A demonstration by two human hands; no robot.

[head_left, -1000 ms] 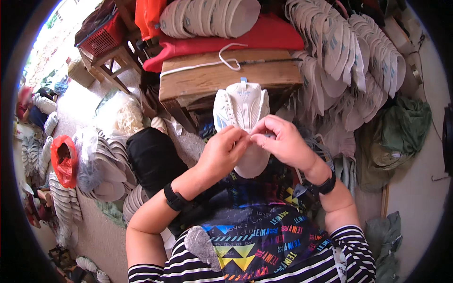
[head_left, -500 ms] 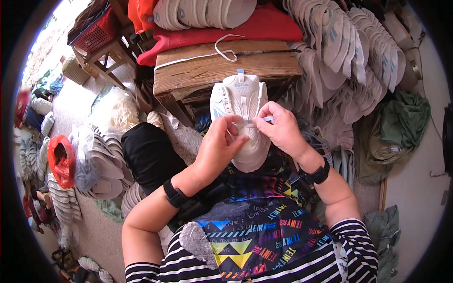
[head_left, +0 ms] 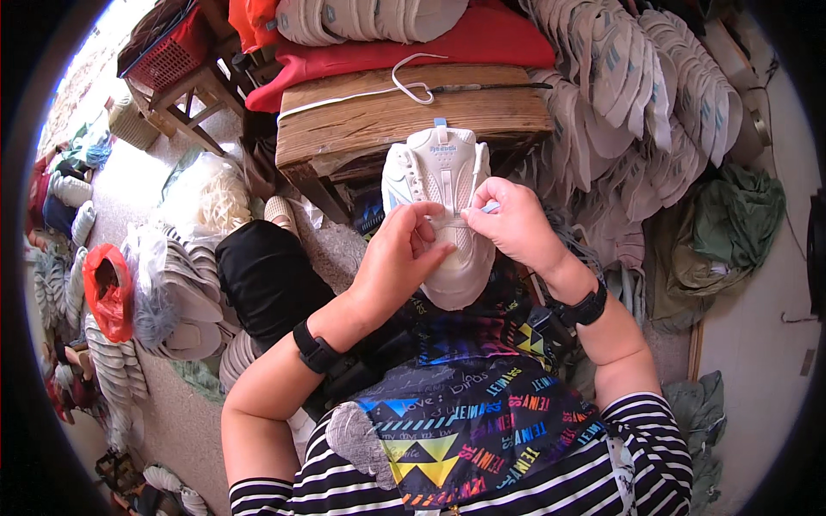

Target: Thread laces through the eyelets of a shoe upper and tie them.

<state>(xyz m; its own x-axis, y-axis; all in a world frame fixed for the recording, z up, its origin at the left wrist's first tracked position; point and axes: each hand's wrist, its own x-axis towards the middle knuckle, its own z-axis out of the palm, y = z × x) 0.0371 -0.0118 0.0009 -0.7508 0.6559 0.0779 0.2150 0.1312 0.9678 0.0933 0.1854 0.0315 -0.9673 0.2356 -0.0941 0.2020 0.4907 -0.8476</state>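
Observation:
A white shoe upper [head_left: 443, 176] with pale blue trim stands toe toward me over my lap, its blue heel loop at the far end. A thin white lace [head_left: 451, 224] crosses its front part between my hands. My left hand [head_left: 407, 247] is curled against the upper's left side, index fingertip and thumb on it; the inner fingers are partly hidden. On the other side my right hand [head_left: 514, 225] pinches the lace between thumb and forefinger, close to the upper's edge. A small pale blue bit [head_left: 490, 207] shows between these fingers.
Just beyond the upper is a wooden bench [head_left: 379, 120] with a loose white lace [head_left: 413, 86] on it. Stacked shoe uppers [head_left: 602, 52] hang at the right. At left lie a red plastic bag [head_left: 107, 288] and more stacked uppers [head_left: 194, 292].
My right fingers have shifted slightly left over the upper, and the pale strip between them shows less. My left hand has barely moved.

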